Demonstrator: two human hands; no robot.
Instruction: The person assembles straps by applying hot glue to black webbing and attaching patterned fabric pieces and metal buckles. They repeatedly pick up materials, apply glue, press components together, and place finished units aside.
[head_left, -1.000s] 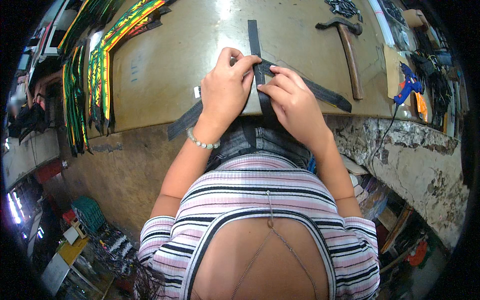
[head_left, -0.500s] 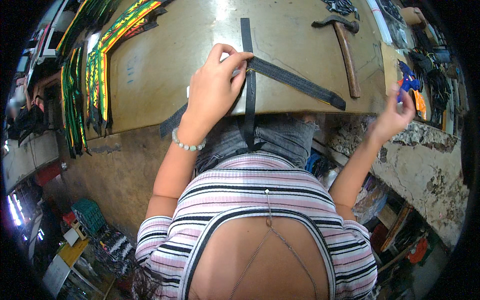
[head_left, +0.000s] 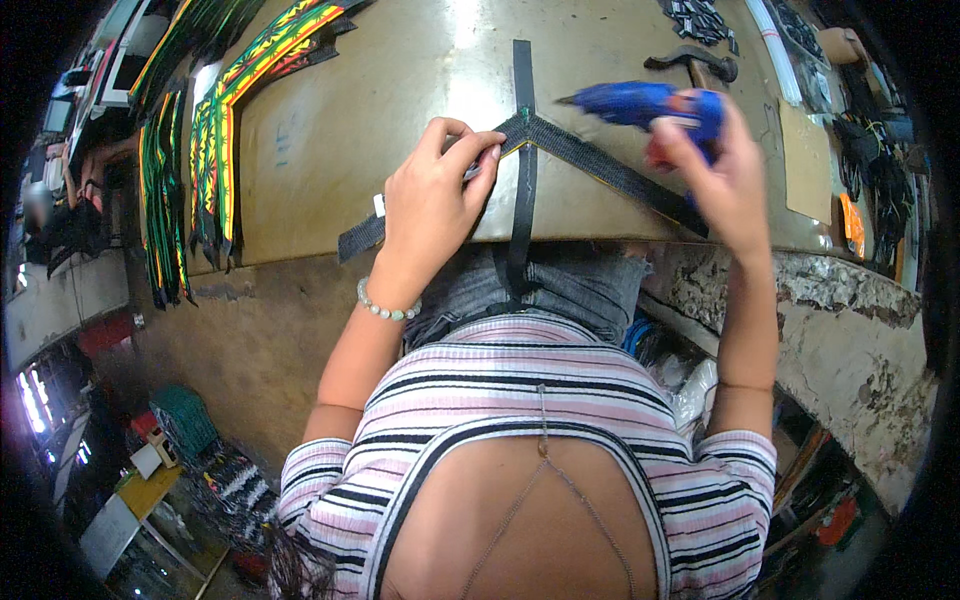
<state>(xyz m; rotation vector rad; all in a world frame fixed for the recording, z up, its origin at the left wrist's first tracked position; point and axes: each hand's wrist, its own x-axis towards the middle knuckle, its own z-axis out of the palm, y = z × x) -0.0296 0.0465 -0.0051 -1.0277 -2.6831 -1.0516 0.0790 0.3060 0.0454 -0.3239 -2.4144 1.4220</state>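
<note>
My left hand (head_left: 428,215) is closed, pinching a wide black woven strap (head_left: 620,172) near its bend. The strap makes an upside-down V and shows a thin yellow edge. A narrow black strip (head_left: 524,75) runs away from me under the bend, and its near end hangs over the table edge. At the peak a small greenish spot shows. My right hand (head_left: 735,195) grips a blue glue gun (head_left: 635,103) above the strap's right arm. The gun's dark nozzle points left, a little to the right of the bend.
Behind the glue gun lies a hammer (head_left: 700,62), partly covered by it. Small black pieces (head_left: 700,22) sit at the far right near white sticks (head_left: 775,50). Green, yellow and red patterned straps (head_left: 212,150) lie at the left, some hanging over the edge.
My right hand has picked up the glue gun from the right side of the table and brought it left over the strap. My left hand keeps its pinch.
</note>
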